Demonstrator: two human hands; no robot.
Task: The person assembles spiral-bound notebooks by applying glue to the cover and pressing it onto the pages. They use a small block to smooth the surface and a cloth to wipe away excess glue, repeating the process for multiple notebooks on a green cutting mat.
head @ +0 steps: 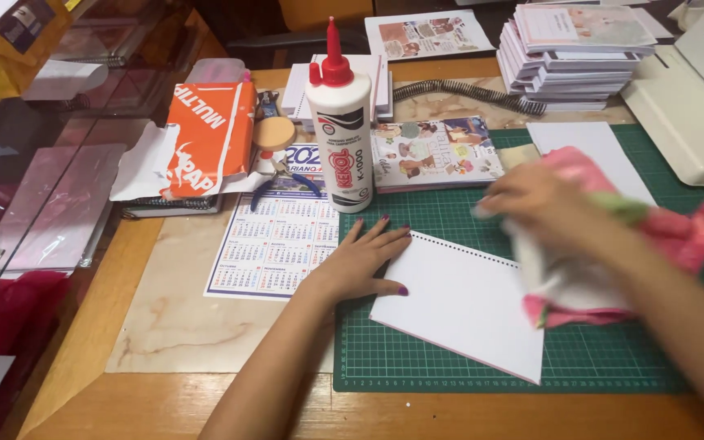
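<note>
Pad (462,314), white with punched holes along its top edge, lies tilted on the green mat (417,358) at lower centre of the frame. Left hand (364,265) rests flat, fingers spread, on the pad's upper left corner and the mat beside it. Right hand (535,204), blurred, sits at centre right above the pad's right edge, closed around a pink and white cloth (662,236); the cloth covers the pad's right corner. Exact finger positions on the cloth: cannot tell, motion blur.

Glue bottle (341,122), white with a red cap, stands upright at upper centre, just beyond the mat. Calendar sheet (275,240) lies left of the mat, touching the bottle's base area. Orange paper wrapper (205,134) sits at upper left. Illustrated booklet (433,155) lies right of the bottle. Stack of booklets (572,57) at upper right; black coils (466,94) beside it. Binding machine (694,98) at far right edge of the counter (173,326).
</note>
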